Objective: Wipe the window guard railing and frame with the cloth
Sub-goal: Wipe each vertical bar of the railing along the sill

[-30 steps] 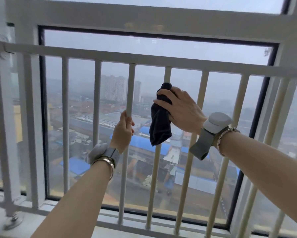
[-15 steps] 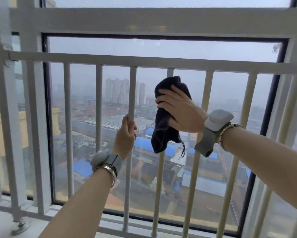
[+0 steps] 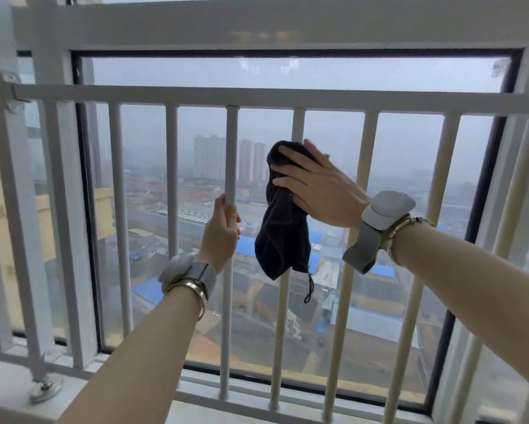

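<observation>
The right hand [image 3: 318, 191] is pressing the dark cloth [image 3: 283, 218] around an upright bar [image 3: 298, 123] running vertically, while the left hand [image 3: 222, 232] is gripping the neighbouring bar [image 3: 231, 154] just beside it.

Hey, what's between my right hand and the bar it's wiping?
In the head view, the dark cloth lies between your right hand and the bar, wrapped round it under your fingers.

A large glass pane [image 3: 410, 71] fills the view, edged by a black seal [image 3: 85, 209]. Outside lies a hazy grey sky, distant high-rise towers [image 3: 209, 157] and low buildings with blue roofs [image 3: 153, 290]. Daylight is diffuse and flat.
</observation>
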